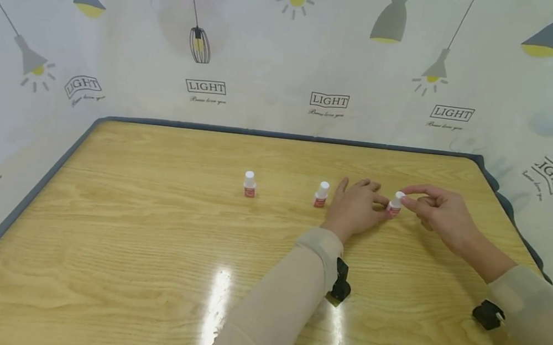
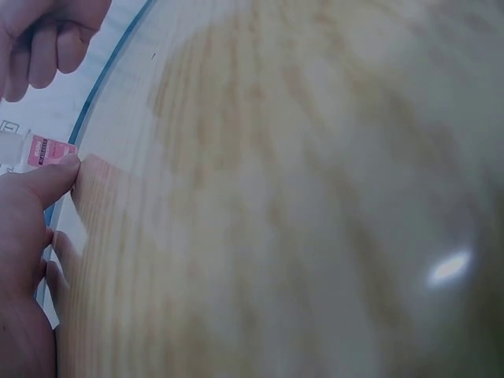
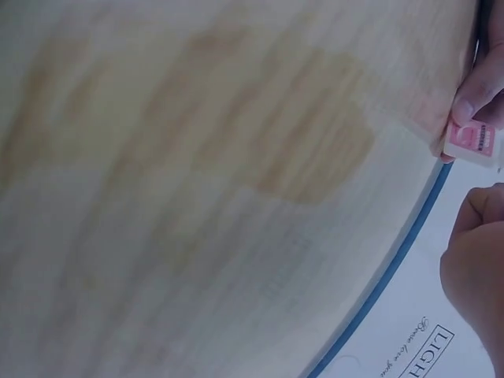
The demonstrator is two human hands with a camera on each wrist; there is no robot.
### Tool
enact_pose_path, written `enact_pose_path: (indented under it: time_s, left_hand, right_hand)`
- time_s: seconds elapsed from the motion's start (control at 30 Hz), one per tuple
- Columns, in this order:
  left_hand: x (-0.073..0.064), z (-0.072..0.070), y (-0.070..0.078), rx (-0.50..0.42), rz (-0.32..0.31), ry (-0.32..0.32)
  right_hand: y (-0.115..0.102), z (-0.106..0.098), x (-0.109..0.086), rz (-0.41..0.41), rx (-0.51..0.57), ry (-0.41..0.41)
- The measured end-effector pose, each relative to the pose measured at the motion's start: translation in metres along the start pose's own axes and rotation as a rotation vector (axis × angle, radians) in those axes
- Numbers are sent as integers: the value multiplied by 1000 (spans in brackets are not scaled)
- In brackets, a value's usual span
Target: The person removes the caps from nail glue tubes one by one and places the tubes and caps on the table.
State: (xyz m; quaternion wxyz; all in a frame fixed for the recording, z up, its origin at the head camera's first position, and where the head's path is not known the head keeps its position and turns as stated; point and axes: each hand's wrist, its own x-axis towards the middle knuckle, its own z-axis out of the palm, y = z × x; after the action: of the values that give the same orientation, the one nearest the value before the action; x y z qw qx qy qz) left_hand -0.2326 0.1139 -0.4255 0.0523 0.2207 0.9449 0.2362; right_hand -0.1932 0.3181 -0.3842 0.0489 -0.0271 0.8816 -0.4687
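Observation:
Three small white bottles with red labels stand on the wooden table [image 1: 151, 227]. At the right-hand bottle [image 1: 394, 208], my left hand [image 1: 355, 208] pinches the lower body between thumb and forefinger. Its other fingers spread toward the far side of the table. My right hand [image 1: 440, 210] holds the white cap [image 1: 400, 195] of that same bottle with thumb and fingertip. In the left wrist view, my left thumb [image 2: 53, 179] lies over the pink-red label [image 2: 46, 150]. The middle bottle [image 1: 321, 196] stands just left of my left hand.
Farther left stands another bottle [image 1: 249, 185], upright with its cap on. A dark edging [image 1: 280, 134] runs along the table's far side. Behind it rises a pale wall covering [image 1: 277, 56] printed with lamps. Black wrist cameras [image 1: 341, 281] sit at both cuffs.

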Motion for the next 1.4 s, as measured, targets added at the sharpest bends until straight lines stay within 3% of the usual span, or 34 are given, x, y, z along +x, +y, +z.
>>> enact_pose_path:
  time_s: [0.23, 0.63, 1.07, 1.4]
  left_hand:
    - [-1, -1, 2, 1, -3, -5]
    - [-1, -2, 1, 13, 3, 4]
    - [4, 3, -3, 37, 12, 14]
    - [2, 3, -1, 29, 8, 6]
  right_hand:
    - [-6, 0, 2, 50, -139, 40]
    - [-4, -1, 0, 6, -13, 2]
    - [-9, -3, 3, 21, -38, -8]
    - [-6, -7, 0, -39, 10, -63]
